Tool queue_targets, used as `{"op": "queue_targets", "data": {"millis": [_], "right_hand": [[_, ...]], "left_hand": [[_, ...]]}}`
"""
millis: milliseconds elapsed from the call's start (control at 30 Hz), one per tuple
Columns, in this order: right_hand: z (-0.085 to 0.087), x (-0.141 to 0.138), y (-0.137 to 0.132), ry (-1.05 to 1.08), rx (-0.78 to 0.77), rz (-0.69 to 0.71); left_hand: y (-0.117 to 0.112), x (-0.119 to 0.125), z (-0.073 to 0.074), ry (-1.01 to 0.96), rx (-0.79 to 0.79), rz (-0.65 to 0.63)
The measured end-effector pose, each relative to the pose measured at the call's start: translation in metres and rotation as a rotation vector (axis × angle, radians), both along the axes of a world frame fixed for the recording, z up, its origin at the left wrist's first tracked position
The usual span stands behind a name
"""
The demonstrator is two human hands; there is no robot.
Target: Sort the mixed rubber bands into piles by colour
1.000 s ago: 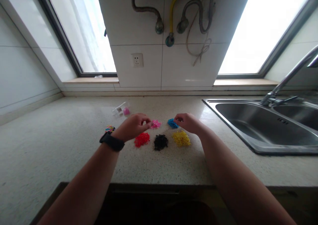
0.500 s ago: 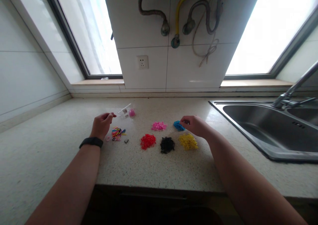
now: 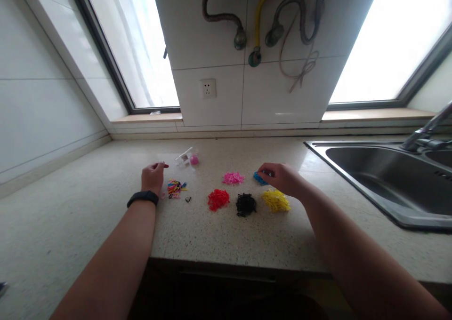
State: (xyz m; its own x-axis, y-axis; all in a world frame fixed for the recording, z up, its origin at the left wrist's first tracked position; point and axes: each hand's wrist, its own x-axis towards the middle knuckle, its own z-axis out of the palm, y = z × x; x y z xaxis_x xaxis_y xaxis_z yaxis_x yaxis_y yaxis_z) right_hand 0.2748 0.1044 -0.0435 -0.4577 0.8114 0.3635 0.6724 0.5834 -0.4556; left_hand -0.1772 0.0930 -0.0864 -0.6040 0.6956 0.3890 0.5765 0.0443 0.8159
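Observation:
Over the pile of blue elastic bands (image 3: pixel 259 179) is my right hand (image 3: pixel 277 173), its thumb and fingers pinched together at the bands and partly covering them. My left hand (image 3: pixel 151 176) is closed, fingertips together, just behind and left of a small pile of mixed-colour elastic bands (image 3: pixel 175 187); what it holds, if anything, is too small to make out. Separate piles of pink bands (image 3: pixel 233 178), red bands (image 3: pixel 218 200), black bands (image 3: pixel 246 204) and yellow bands (image 3: pixel 276 201) lie between my hands. One dark band (image 3: pixel 188 199) lies apart beside the mixed pile.
Behind the mixed pile lies a clear plastic packet (image 3: pixel 183 157) with a round pink piece (image 3: pixel 194 159). A steel sink (image 3: pixel 381 179) with a faucet (image 3: pixel 420 134) is set into the speckled countertop (image 3: pixel 226 242) at right. The tiled wall bears a socket (image 3: pixel 208 88) and hoses.
The view has shifted, so most things appear a little further right. My right hand stays at the blue pile, its fingers slightly lower over the bands. My left hand remains closed near the mixed pile.

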Motion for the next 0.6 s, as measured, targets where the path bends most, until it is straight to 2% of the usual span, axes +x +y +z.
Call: {"op": "queue_targets", "data": {"millis": [100, 167, 367, 467, 600], "right_hand": [[0.006, -0.024, -0.01, 0.19, -0.089, 0.094], [0.015, -0.044, -0.021, 0.203, -0.087, 0.154], [0.045, -0.118, -0.049, -0.176, 0.066, 0.43], [0.042, -0.157, -0.051, -0.382, 0.117, 0.495], [0.026, -0.197, -0.05, -0.578, 0.246, 0.527]], "left_hand": [[0.0, 0.004, 0.0, -0.002, -0.007, -0.007], [0.0, 0.005, 0.0, -0.001, -0.017, -0.013], [0.0, 0.006, 0.001, 0.0, -0.016, -0.022], [0.0, 0.007, 0.001, -0.006, -0.024, -0.031], [0.001, 0.009, 0.003, -0.005, -0.023, -0.047]]}}
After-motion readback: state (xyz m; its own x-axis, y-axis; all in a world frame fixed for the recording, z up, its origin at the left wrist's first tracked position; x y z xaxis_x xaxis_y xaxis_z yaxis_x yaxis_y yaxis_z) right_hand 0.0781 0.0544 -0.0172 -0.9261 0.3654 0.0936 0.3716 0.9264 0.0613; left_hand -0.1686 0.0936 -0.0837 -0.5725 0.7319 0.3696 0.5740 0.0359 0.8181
